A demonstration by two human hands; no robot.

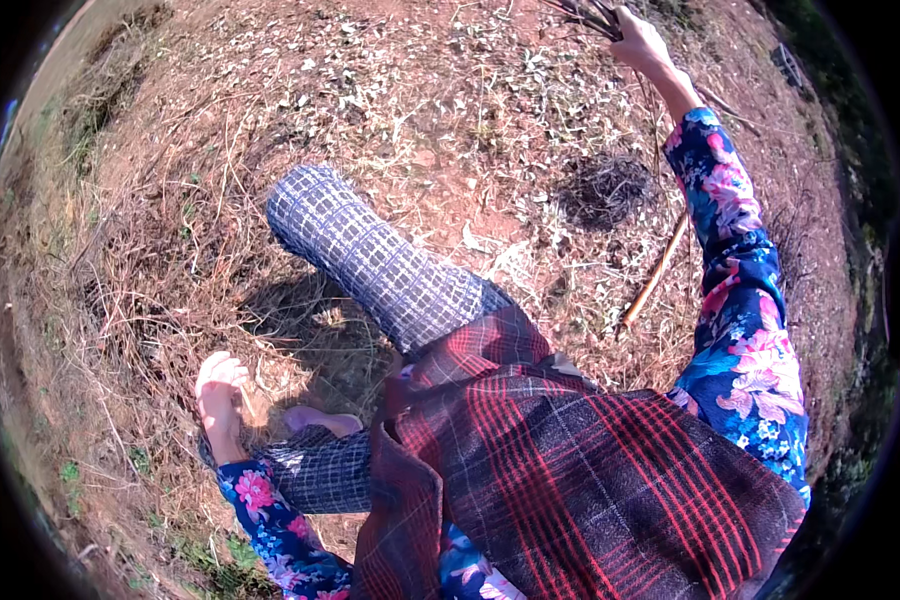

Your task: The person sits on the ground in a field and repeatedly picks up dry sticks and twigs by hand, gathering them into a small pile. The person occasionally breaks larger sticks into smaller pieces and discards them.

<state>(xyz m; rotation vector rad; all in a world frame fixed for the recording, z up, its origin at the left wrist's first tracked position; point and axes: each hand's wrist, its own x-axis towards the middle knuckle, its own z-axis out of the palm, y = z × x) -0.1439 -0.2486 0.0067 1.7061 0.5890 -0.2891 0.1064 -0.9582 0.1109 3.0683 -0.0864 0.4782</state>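
At the top right, my right hand is closed around a bundle of thin dark sticks. Part of the bundle runs out of the picture. My right arm is stretched far forward in a floral sleeve. My left hand is at the lower left, beside my knee in checked trousers, above dry grass. Its fingers are loosely bent and slightly apart, and I see nothing held in them. A pale straw shows close to those fingers; whether it touches them is unclear.
A dark clump of burnt-looking plant matter lies on the leaf-strewn soil. Near it rests a light wooden stick. Dry brush covers the left side. A plaid red-and-black shawl hangs over my lap. Green weeds grow at lower left.
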